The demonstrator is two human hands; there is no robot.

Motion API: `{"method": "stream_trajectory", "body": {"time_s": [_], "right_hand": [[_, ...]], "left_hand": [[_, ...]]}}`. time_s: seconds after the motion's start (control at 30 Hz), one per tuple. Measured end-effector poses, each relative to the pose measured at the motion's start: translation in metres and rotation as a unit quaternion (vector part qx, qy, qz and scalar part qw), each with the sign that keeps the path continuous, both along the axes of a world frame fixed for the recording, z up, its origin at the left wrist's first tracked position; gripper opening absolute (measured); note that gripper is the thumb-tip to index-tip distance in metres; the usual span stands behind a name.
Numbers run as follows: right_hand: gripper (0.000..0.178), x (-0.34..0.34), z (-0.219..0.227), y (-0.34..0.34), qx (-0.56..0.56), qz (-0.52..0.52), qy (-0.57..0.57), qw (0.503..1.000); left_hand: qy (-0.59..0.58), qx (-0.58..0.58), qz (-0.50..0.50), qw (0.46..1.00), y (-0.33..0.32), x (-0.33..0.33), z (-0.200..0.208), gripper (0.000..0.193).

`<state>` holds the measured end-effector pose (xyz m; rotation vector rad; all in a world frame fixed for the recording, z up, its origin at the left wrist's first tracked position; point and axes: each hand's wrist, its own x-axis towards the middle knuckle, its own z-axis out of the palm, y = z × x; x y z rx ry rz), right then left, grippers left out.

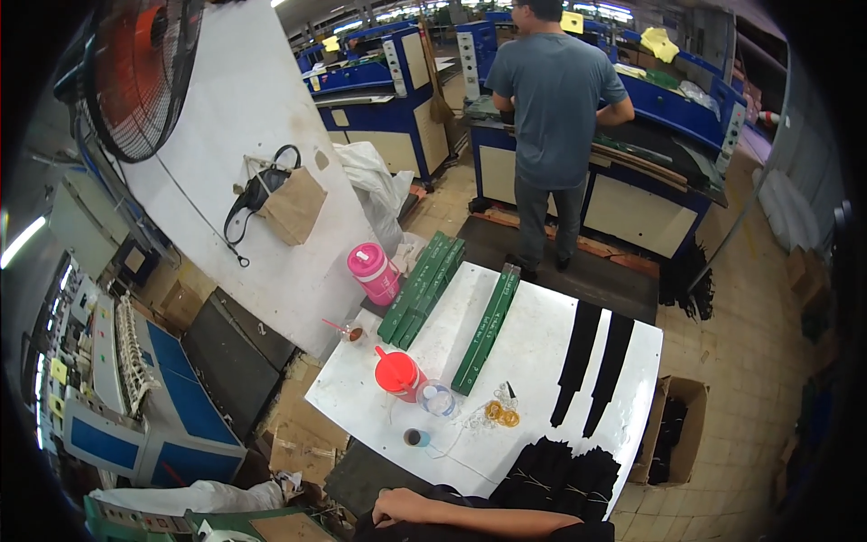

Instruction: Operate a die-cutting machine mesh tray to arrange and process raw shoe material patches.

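My right forearm lies across the lower edge of the head view, over dark cloth, with my right hand (397,508) at its left end. The fingers are curled in; whatever they might hold is hidden. My left hand is out of sight. Just beyond the forearm, bundles of black fabric pieces (533,479) lie tied on the white table (533,361). Two long black fabric strips (578,361) stretch side by side at the table's right. Nearest my right hand on the table is a small cup (416,438) with a blue outside.
Green bars (488,330), a red lidded jug (399,374), a pink jug (374,273), a clear bottle (438,399) and yellow rings (501,414) stand or lie on the table. A cardboard box (694,434) sits at right. Another person (560,117) stands at a blue machine.
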<state>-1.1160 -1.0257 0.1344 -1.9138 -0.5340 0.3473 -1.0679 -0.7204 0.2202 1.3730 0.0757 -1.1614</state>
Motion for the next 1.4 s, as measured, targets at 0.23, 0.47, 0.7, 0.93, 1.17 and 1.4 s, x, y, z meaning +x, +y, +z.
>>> {"method": "stream_trajectory", "body": {"time_s": [0.23,0.47,0.7,0.93,1.17,1.4], "right_hand": [[0.032,0.012,0.013,-0.029,0.246,0.066,0.176,0.951],[0.041,-0.033,0.03,-0.06,0.129,0.02,0.294,0.947],[0.064,-0.162,0.082,-0.076,-0.244,-0.32,0.111,0.909],[0.026,-0.181,0.087,-0.009,-0.148,-0.502,0.216,0.824],[0.022,-0.165,0.032,0.008,-0.21,-0.432,0.148,0.864],[0.039,-0.131,0.024,-0.015,0.3,-0.271,0.438,0.803]], "left_hand": [[-0.011,0.098,-0.124,0.987,-0.025,0.007,-0.039,0.02],[-0.127,0.012,-0.365,0.922,-0.12,0.014,-0.034,0.037],[-0.047,-0.083,-0.452,0.887,-0.16,0.002,-0.064,0.044],[-0.213,-0.147,-0.497,0.828,-0.177,0.008,-0.08,0.049],[-0.199,-0.143,-0.509,0.825,-0.186,0.016,-0.093,0.049],[-0.147,-0.15,-0.573,0.792,-0.159,0.06,-0.081,0.047]]}}
